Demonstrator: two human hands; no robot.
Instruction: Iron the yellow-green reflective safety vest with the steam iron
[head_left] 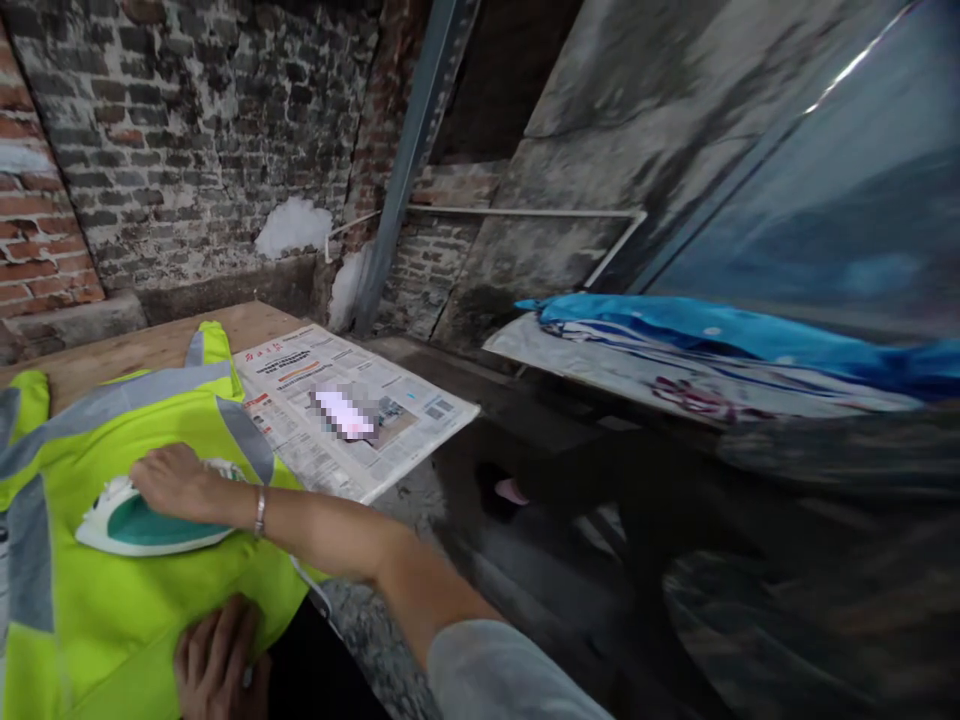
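A bright yellow-green high-visibility jacket with grey reflective bands lies spread on the table at the left. My right hand is closed around the handle of a white and green iron, which rests on the jacket. The iron's tip points left. A bracelet circles my right wrist. My left hand lies on the jacket's near edge at the bottom, its fingers laid over the cloth and slightly bent. Part of that hand is cut off by the frame's edge.
Newspaper covers the table's right part, with a blurred-out item on it. Bare wood shows at the back. To the right, a pale board bears blue and striped cloth. A metal post stands before the brick wall.
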